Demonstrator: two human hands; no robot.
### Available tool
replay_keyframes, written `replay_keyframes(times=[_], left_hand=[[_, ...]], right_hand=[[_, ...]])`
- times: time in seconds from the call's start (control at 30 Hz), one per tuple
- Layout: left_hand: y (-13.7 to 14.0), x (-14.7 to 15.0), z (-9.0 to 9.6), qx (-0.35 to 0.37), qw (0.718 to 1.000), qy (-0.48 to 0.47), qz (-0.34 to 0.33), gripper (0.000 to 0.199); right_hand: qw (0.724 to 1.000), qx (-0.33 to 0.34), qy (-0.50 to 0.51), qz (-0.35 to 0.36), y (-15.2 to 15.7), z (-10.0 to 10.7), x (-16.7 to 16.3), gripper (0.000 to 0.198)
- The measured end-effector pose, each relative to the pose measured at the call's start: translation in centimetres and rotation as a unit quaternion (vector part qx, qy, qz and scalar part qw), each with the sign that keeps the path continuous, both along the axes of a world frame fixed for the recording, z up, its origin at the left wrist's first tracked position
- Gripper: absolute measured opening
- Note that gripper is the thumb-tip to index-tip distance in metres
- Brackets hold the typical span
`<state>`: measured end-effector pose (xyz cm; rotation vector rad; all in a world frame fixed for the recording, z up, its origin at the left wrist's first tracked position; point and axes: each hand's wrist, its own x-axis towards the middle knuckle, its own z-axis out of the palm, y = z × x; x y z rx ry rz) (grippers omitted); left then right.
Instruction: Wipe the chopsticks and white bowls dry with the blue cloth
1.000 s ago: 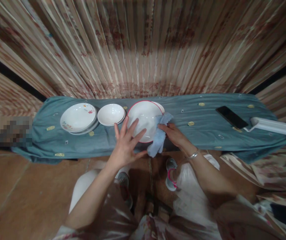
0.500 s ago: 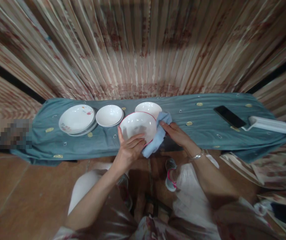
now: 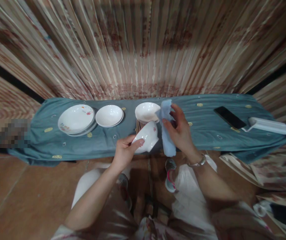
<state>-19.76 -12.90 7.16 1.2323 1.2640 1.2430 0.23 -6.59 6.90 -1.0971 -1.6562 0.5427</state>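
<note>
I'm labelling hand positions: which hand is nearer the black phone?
The right hand. Holding the blue cloth, it is left of the black phone; the left hand, holding the tilted bowl, is farther left.

The bowl (image 3: 145, 139) in your left hand (image 3: 124, 154) is white with a small reddish mark, and the cloth (image 3: 167, 135) in your right hand (image 3: 180, 131) is pale blue; the tablecloth (image 3: 204, 131) is teal with yellow motifs, the top dish (image 3: 76, 118) at your left white with orange and red flowers, the phone (image 3: 229, 116) black, the curtain (image 3: 133, 46) beige with reddish-brown patterning
</note>
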Motion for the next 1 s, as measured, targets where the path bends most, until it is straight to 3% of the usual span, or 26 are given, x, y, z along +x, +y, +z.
replay_keyframes(times=[0.17,0.3,0.47,0.67,0.77,0.9,1.0], left_hand=[[0.5,0.4,-1.0,-0.056,0.993,-0.101,0.007,0.031],[0.8,0.5,-1.5,-0.052,0.988,-0.143,0.019,0.026],[1.0,0.5,-1.4,-0.077,0.984,-0.157,0.024,0.029],[1.3,0.6,-1.7,-0.073,0.987,-0.139,0.026,0.030],[1.5,0.7,-2.0,-0.060,0.987,-0.145,0.015,0.025],[1.7,0.6,-2.3,-0.003,0.990,-0.137,0.030,0.018],[1.6,0.4,-2.2,-0.005,0.992,-0.126,0.030,0.020]], right_hand=[[0.985,0.094,-0.126,0.067,-2.9,1.0,-2.4,0.041],[0.969,0.138,-0.158,0.129,-4.0,0.5,-3.8,0.038],[0.984,0.107,-0.113,0.088,-2.5,-0.4,-3.4,0.031],[0.994,0.094,-0.031,0.055,-1.6,0.0,-2.5,0.028],[0.983,0.129,-0.102,0.087,-2.4,0.0,-3.2,0.033],[0.941,0.139,-0.263,0.163,-3.2,-0.4,-4.5,0.047],[0.939,0.119,-0.284,0.152,-2.7,-0.8,-4.5,0.047]])
